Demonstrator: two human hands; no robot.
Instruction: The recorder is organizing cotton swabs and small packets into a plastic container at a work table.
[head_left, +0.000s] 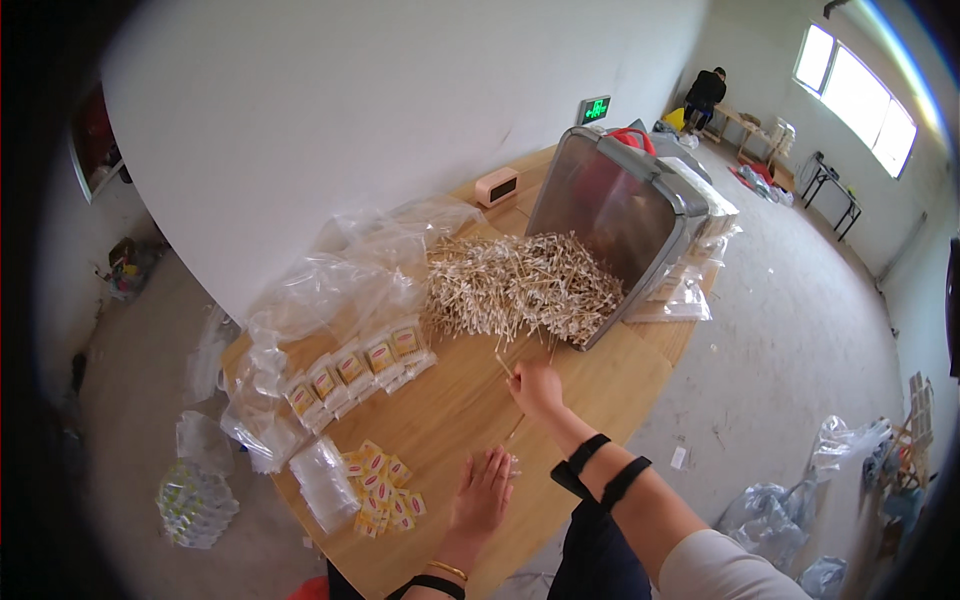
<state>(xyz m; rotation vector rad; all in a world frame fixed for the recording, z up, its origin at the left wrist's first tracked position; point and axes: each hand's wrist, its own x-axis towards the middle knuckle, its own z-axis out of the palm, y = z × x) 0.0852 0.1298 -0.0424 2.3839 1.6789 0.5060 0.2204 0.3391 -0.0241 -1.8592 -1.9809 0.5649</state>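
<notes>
Right hand (pixel 537 388) pinches a thin, pale wooden swab (pixel 502 362), lower end hidden, before the swab heap (pixel 515 285) at the tipped grey translucent bin (pixel 590 190). Left hand (pixel 481 494) obscures clear plastic (pixel 515 467); grip indeterminable.

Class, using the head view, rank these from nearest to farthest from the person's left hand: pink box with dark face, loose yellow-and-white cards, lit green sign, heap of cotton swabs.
From the left hand:
1. Loose yellow-and-white cards: just to its left.
2. Heap of cotton swabs: ahead.
3. Pink box: beyond the heap.
4. Lit green sign: farthest, on the wall.
</notes>
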